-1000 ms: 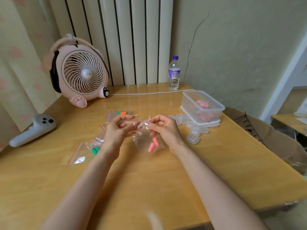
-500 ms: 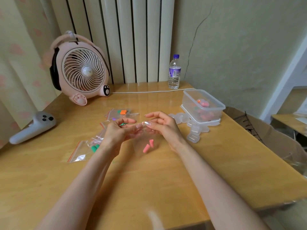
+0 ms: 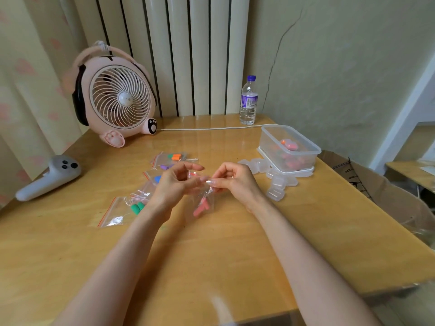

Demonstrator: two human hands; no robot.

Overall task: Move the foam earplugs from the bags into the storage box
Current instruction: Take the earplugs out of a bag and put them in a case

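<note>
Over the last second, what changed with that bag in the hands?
The left hand and right hand kept pinching the top of the bag and worked at it; it now hangs narrower and bunched. The pink earplugs are still inside. The box, other bags and fan stayed put.

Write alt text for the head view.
The left hand and right hand pinch the top of a small clear bag holding pink earplugs over a wooden table. More bagged earplugs lie left of it; the storage box, earplugs inside, stands right, a pink fan behind.
</note>
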